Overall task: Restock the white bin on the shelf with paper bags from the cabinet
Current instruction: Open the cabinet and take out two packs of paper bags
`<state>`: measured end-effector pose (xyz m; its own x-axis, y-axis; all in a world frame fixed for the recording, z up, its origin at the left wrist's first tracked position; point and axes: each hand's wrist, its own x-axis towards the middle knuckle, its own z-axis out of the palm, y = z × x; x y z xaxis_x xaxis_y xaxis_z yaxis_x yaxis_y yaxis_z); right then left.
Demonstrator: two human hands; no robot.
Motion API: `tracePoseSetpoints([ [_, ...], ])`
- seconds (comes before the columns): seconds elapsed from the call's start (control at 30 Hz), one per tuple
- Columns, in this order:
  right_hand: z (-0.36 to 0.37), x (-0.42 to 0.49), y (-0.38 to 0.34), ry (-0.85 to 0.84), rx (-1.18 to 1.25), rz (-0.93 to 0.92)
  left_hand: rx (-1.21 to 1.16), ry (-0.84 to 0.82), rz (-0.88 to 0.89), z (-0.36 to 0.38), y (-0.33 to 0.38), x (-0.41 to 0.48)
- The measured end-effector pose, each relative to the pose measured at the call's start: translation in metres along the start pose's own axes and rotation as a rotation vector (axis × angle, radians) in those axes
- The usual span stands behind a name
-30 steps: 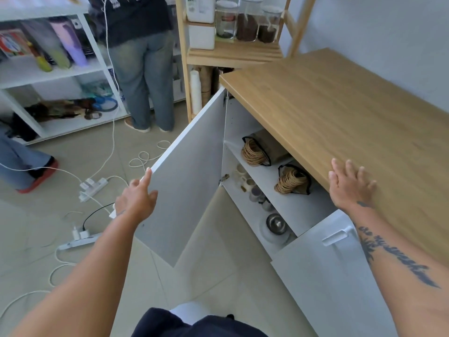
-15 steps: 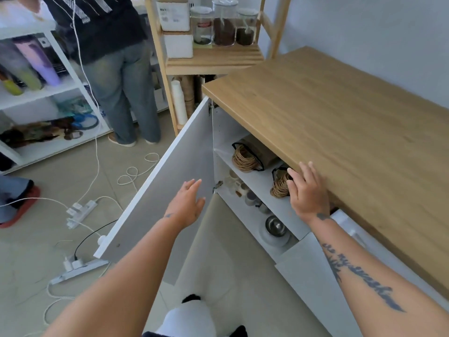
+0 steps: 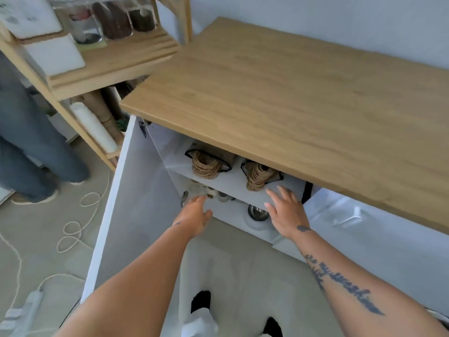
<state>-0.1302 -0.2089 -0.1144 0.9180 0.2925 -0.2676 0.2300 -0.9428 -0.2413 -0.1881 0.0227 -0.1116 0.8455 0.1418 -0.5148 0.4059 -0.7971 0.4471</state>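
Note:
The white cabinet under the wooden counter [image 3: 291, 98] stands with its left door [image 3: 126, 215] swung wide open. On its upper inner shelf [image 3: 233, 181] lie two bundles of brown paper bags with twisted handles, one on the left [image 3: 206, 164] and one on the right [image 3: 258, 176]. My right hand [image 3: 284, 210] is open, fingers spread, just below and in front of the right bundle, not touching it. My left hand [image 3: 194, 217] is open, reaching toward the lower shelf area. A white bin [image 3: 53, 54] sits on the wooden shelf unit at upper left.
Cups and a metal bowl [image 3: 257, 211] sit on the lower cabinet shelf. The right cabinet door [image 3: 364, 229] is ajar. Jars [image 3: 116, 20] stand on the wooden rack. Another person's legs [image 3: 29, 147] are at left. Cables and a power strip [image 3: 21, 310] lie on the floor.
My left hand let go of the door edge and moved in toward the cabinet. My right hand came off the counter edge and dropped in front of the right bundle. The view moved closer.

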Motion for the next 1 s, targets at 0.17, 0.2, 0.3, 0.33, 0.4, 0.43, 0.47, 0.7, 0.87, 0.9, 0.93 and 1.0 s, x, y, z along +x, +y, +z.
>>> tracePoseSetpoints([
  [0.17,0.025,0.019,0.007,-0.072,0.063,0.178,0.063,-0.061,0.082,0.002,-0.01,0.053],
  [0.2,0.029,0.023,0.01,-0.081,0.083,0.207,0.066,-0.067,0.095,0.002,-0.01,0.063],
  [0.3,0.038,0.038,0.022,-0.072,0.16,0.276,0.06,-0.045,0.134,0.002,-0.006,0.087],
  [0.33,0.043,0.047,0.027,-0.058,0.184,0.296,0.047,-0.036,0.146,0.004,-0.005,0.098],
  [0.4,0.055,0.067,0.039,-0.017,0.223,0.316,0.021,-0.016,0.162,0.009,-0.002,0.12],
  [0.43,0.062,0.077,0.045,0.013,0.245,0.322,0.017,-0.012,0.172,0.013,0.0,0.132],
  [0.47,0.068,0.089,0.052,0.048,0.273,0.325,0.016,-0.006,0.19,0.018,0.002,0.145],
  [0.7,0.095,0.165,0.097,0.316,0.484,0.337,-0.203,0.114,0.354,0.051,0.029,0.242],
  [0.87,0.096,0.22,0.108,0.467,0.824,0.389,-0.481,0.14,0.418,0.064,0.073,0.295],
  [0.9,0.096,0.229,0.107,0.464,0.869,0.385,-0.484,0.141,0.433,0.067,0.082,0.302],
  [0.93,0.096,0.236,0.106,0.448,0.902,0.367,-0.479,0.138,0.447,0.07,0.089,0.31],
  [1.0,0.102,0.246,0.104,0.43,1.019,0.304,-0.436,0.096,0.455,0.078,0.095,0.323],
])
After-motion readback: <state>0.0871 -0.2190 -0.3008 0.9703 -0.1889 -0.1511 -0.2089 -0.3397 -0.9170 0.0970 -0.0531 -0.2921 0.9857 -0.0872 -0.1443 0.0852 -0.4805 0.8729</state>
